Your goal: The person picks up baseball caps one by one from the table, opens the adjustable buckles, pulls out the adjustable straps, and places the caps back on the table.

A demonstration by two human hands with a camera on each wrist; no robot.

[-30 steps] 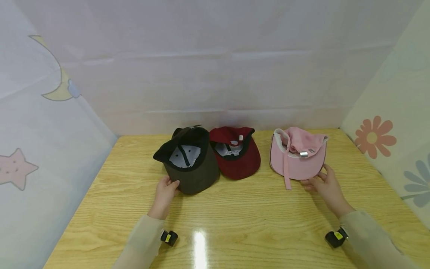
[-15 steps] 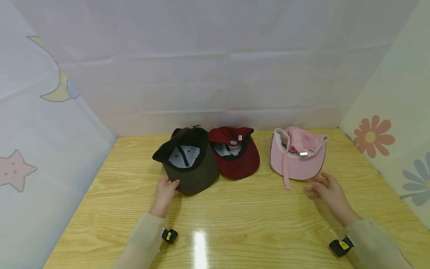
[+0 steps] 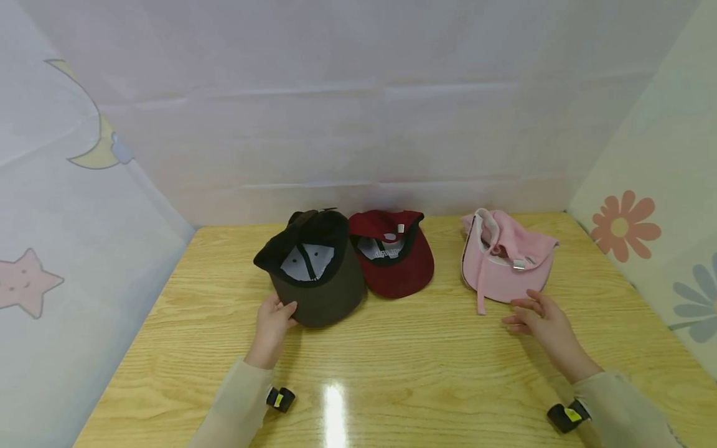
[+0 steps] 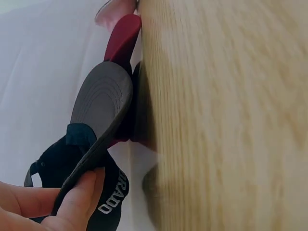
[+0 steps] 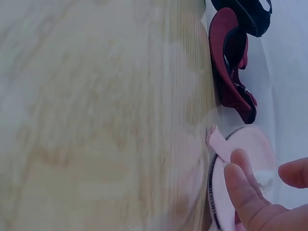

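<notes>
A dark grey-brown baseball cap (image 3: 330,298) lies upside down at the left, its brim toward me. My left hand (image 3: 273,326) pinches the left edge of that brim; in the left wrist view the thumb and fingers (image 4: 79,197) lie on opposite faces, and white lettering shows on the crown. Over at the right is a pink cap (image 3: 504,274), also inside up, with a loose strap and a metal buckle. Right at its front brim edge is my right hand (image 3: 546,326), fingers spread and relaxed. In the right wrist view, those fingers (image 5: 245,192) overlap the pink brim.
A dark red cap (image 3: 400,274) sits between the other two, against the dark one. The caps stand along the back of the wooden table (image 3: 403,373), near a pale cloth wall (image 3: 358,124). Patterned side cloths flank the table, with a flower (image 3: 618,227) on the right one.
My right hand has let go of the pink brim, drawn back a little, then come up to it again. The pink cap has shifted right and turned slightly. My left hand keeps its grip.
</notes>
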